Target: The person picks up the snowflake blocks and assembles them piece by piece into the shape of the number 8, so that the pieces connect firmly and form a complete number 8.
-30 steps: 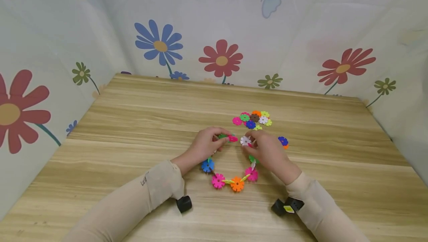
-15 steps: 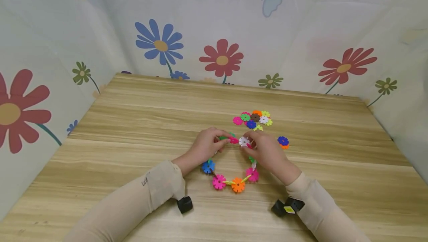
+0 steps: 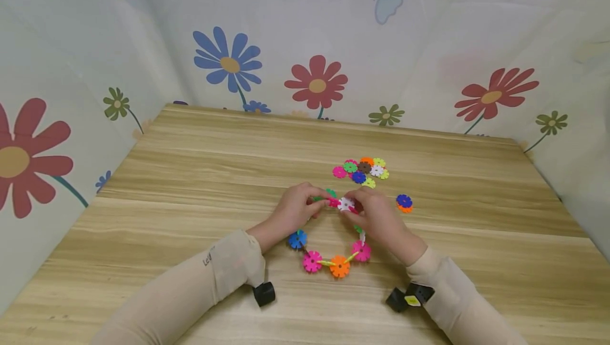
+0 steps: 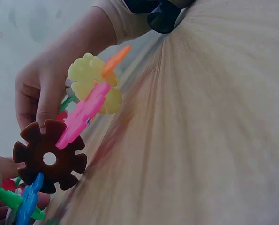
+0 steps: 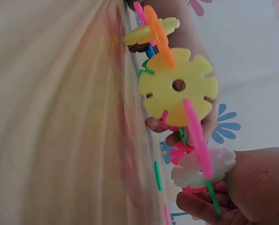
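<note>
In the head view, my left hand (image 3: 296, 208) pinches a pink notched snowflake disc (image 3: 334, 202) at one end of a chain of linked plastic discs. My right hand (image 3: 383, 219) holds a white snowflake disc (image 3: 346, 204) at the chain's other end, its edge meeting the pink one. The chain curves toward me through a blue disc (image 3: 297, 239), an orange disc (image 3: 340, 266) and others. A brown disc (image 4: 49, 158) hangs in the left wrist view, and a yellow disc (image 5: 178, 85) fills the middle of the right wrist view. My fingers partly hide the joint.
Loose discs (image 3: 364, 167) of several colours lie heaped beyond my hands on the wooden table (image 3: 200, 175). A dark blue disc (image 3: 404, 200) overlaps an orange one to the right. A flower-printed curtain (image 3: 414, 59) closes off the back and sides.
The white disc has moved left and slightly toward me, so the gap to the pink disc has closed. My left hand has barely shifted, and the near part of the chain slid slightly toward me.
</note>
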A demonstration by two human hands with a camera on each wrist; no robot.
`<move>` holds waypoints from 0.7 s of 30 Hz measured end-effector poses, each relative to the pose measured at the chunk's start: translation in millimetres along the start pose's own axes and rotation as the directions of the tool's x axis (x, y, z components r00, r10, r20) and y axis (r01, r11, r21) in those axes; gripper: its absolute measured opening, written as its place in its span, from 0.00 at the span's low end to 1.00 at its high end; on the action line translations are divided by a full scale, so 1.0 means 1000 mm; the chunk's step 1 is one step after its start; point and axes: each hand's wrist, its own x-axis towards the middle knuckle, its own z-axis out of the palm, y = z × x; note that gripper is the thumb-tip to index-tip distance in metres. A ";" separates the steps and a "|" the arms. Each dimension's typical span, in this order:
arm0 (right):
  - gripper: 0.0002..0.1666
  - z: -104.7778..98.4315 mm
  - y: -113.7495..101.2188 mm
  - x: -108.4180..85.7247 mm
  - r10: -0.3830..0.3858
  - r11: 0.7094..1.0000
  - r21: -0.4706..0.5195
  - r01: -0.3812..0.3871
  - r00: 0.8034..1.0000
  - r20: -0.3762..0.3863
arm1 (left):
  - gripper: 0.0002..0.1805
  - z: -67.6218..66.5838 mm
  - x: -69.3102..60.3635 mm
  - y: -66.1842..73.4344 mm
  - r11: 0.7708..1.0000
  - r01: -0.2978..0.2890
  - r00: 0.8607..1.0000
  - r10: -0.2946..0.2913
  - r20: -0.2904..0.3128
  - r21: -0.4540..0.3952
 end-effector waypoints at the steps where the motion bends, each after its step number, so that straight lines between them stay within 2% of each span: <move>1: 0.18 0.001 0.000 0.000 0.000 1.000 0.015 0.000 1.000 -0.002 | 0.10 0.000 0.000 0.000 1.000 0.003 1.000 -0.003 -0.002 -0.008; 5: 0.18 0.004 0.000 -0.001 0.010 0.997 0.080 -0.009 1.000 -0.015 | 0.10 0.001 -0.002 0.000 0.999 0.013 1.000 -0.014 -0.019 -0.048; 12: 0.17 0.005 0.000 -0.003 0.023 0.993 0.113 -0.021 1.000 -0.013 | 0.09 0.002 -0.003 0.003 0.999 -0.012 0.999 0.011 -0.036 -0.036; 17: 0.19 0.003 0.003 -0.001 0.047 0.990 0.132 -0.053 0.998 0.041 | 0.09 0.001 -0.002 0.002 0.999 -0.004 1.000 0.003 -0.013 -0.038; 21: 0.18 0.001 0.007 0.002 0.033 0.983 0.180 -0.046 0.997 0.076 | 0.08 0.000 0.000 0.000 0.999 0.004 1.000 -0.004 0.017 -0.040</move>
